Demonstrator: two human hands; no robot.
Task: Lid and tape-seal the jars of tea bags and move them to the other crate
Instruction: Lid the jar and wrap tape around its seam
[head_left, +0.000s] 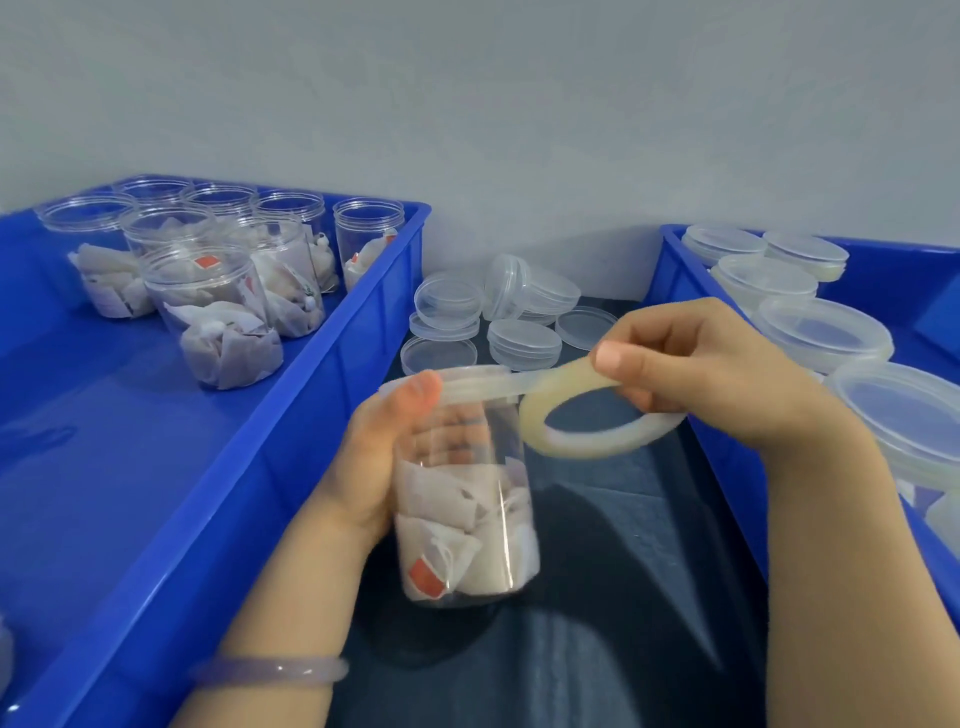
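Closest in, a pale bracelet (270, 669) circles the left wrist. Above it, the left hand (382, 457) grips a clear jar (467, 499) of tea bags over the dark counter (623, 571), thumb pressing on its lid (462, 375). The right hand (717, 374) pinches a roll of tape (587, 415), with a strip running to the lid's rim. Open jars of tea bags (208, 301) stand in the left blue crate (156, 467). Loose lids (493, 322) lie between the crates. Lidded jars (821, 332) fill the right crate (727, 467).
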